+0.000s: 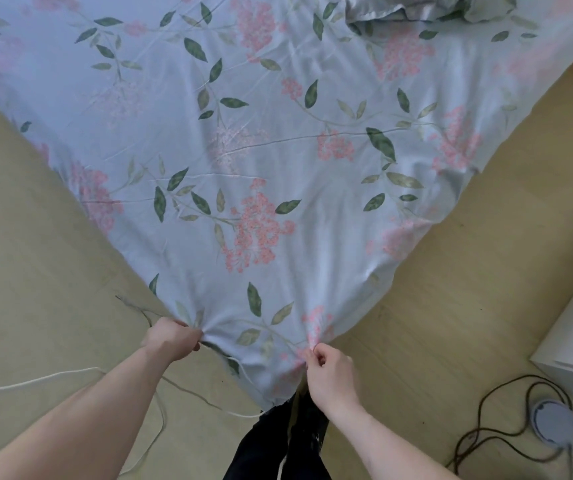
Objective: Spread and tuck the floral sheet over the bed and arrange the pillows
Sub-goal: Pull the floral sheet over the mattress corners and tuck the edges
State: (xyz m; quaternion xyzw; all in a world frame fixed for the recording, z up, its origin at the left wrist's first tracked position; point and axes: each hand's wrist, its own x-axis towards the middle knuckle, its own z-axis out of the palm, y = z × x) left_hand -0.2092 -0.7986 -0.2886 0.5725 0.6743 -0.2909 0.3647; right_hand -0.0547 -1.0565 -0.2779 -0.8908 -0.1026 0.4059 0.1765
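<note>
With the left hand (171,341) bunching the sheet (261,161) at the bed's near corner and the right hand (330,372) pinching its hem, pull evenly down and outward so the creases flatten before tucking the corner under.

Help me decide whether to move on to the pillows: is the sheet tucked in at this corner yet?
Not tucked. The sheet corner hangs loose, with the left hand and the right hand gripping it.
</note>
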